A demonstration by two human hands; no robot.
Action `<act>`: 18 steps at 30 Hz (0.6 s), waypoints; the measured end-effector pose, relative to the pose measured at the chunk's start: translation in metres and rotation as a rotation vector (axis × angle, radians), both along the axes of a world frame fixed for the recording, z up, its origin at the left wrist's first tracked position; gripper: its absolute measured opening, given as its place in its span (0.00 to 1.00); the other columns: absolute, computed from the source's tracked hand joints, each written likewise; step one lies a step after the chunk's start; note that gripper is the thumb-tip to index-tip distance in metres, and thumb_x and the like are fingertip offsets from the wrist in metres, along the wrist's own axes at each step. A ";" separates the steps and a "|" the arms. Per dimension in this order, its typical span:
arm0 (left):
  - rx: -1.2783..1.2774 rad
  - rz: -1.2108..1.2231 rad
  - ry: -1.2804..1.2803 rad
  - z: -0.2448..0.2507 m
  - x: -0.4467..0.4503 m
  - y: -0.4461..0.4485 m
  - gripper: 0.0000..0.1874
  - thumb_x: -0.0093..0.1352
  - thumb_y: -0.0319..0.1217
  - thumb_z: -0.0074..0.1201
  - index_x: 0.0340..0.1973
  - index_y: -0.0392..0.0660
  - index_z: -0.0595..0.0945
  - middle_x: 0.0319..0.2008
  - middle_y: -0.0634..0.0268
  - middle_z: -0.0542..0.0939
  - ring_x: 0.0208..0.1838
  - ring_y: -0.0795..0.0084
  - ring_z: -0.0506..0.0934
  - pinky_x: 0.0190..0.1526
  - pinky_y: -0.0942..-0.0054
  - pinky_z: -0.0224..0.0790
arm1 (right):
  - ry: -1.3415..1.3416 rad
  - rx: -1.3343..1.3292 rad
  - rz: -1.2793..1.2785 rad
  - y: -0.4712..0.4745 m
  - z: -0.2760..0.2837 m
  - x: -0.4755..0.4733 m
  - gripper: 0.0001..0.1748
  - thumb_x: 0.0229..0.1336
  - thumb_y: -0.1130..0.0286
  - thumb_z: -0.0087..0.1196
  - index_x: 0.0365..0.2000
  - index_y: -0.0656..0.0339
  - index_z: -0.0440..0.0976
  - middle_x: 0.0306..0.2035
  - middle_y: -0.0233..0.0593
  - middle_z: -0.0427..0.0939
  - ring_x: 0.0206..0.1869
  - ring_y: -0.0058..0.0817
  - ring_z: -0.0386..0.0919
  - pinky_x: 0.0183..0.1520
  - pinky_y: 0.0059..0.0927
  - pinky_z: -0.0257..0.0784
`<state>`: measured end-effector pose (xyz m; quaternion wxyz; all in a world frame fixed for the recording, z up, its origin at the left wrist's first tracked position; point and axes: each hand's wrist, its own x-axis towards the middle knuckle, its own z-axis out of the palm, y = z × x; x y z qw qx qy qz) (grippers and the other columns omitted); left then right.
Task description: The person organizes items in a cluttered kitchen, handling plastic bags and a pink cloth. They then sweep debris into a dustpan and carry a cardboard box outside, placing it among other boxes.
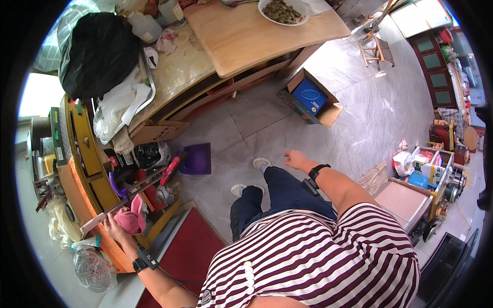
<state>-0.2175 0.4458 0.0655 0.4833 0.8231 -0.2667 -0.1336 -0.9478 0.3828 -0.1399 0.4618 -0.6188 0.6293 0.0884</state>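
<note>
At the left, my left hand (115,228) is up against a pink cloth (131,220) and the end of a pale flat piece (92,225) on top of a cabinet. Its fingers are partly hidden, so whether it grips either one is unclear. A long pole (144,180) with a red grip (170,171) slants down from near this hand towards a purple dustpan (198,158) on the floor. My right hand (295,159) hangs over the tiled floor (246,127) in front of my legs, loosely curled, with nothing seen in it.
An open cardboard box (329,115) with a blue package (309,95) stands on the floor ahead. The table (181,69) bears a wooden board (246,38), a bowl of greens (283,12) and a black bag (101,54). Behind my right arm is a loaded cart (404,204).
</note>
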 end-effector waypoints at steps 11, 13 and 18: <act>-0.135 -0.102 1.273 -0.013 -0.241 -0.036 0.17 0.71 0.41 0.47 0.43 0.38 0.75 0.41 0.51 0.79 0.44 0.57 0.78 0.50 0.61 0.72 | -0.083 -0.105 -0.235 -0.025 0.036 -0.076 0.23 0.47 0.58 0.62 0.42 0.62 0.78 0.38 0.48 0.81 0.44 0.39 0.80 0.48 0.37 0.74; -0.173 -0.178 1.361 -0.018 -0.290 -0.072 0.15 0.71 0.41 0.49 0.40 0.40 0.77 0.39 0.57 0.80 0.43 0.63 0.78 0.48 0.66 0.72 | -0.351 -0.152 -0.243 -0.046 0.069 -0.043 0.24 0.51 0.61 0.61 0.45 0.64 0.76 0.40 0.48 0.81 0.45 0.38 0.80 0.48 0.34 0.74; -0.132 -0.426 1.500 -0.003 -0.371 -0.127 0.15 0.71 0.43 0.50 0.29 0.45 0.75 0.38 0.57 0.81 0.44 0.63 0.78 0.51 0.63 0.71 | -0.898 -0.346 -0.213 -0.059 0.198 0.059 0.29 0.54 0.67 0.60 0.56 0.64 0.67 0.55 0.41 0.73 0.56 0.28 0.72 0.53 0.29 0.71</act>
